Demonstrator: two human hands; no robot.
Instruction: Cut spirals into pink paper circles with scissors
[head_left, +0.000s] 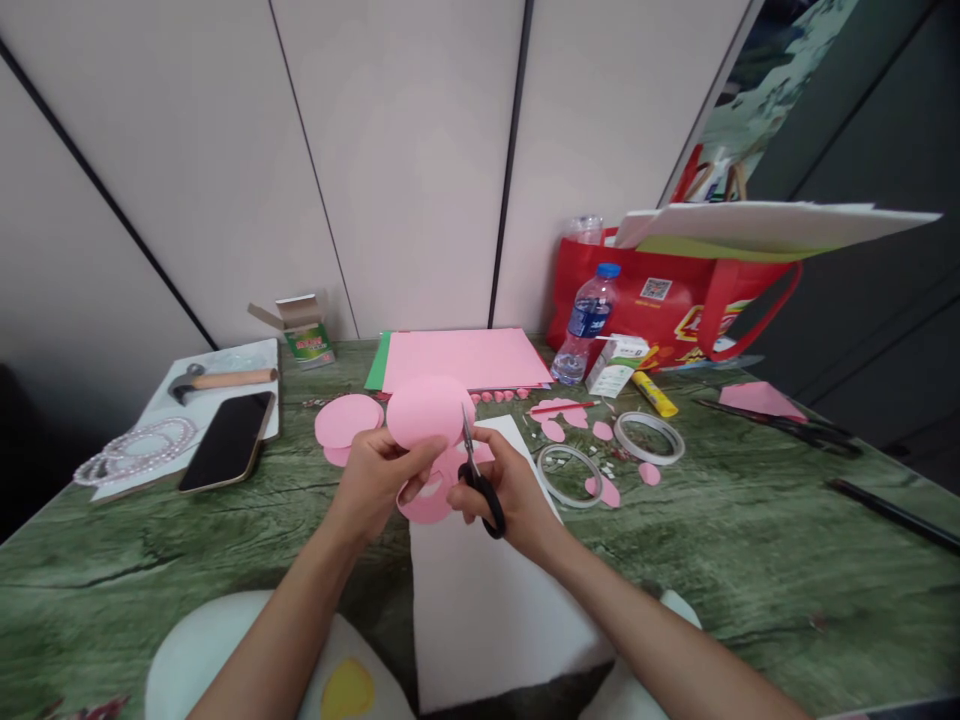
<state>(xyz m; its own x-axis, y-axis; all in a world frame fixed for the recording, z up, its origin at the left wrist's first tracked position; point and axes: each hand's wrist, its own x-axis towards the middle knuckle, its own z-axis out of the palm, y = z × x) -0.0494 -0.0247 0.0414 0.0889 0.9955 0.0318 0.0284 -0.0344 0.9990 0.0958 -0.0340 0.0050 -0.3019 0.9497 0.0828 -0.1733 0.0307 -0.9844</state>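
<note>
My left hand (381, 475) pinches a round pink paper disc (427, 408) by its lower edge, holding it up off the table. In my right hand (504, 492) is a pair of small scissors (484, 492) with black handles, its blades pointing up at the disc's right edge. Below both hands lie more pink paper pieces (426, 508) on a white sheet (487, 610). A stack of pink paper circles (347, 420) rests to the left of my left hand. Past the disc lies a pile of pink sheets (465, 355) with a green edge showing.
Two tape rolls (651, 438), pink scraps (553, 430) and a red pencil (562, 407) lie to the right. Behind them stand a water bottle (585, 325) and a red bag (675, 290). A phone (227, 440), hammer (225, 378) and bead strings (139, 450) lie left.
</note>
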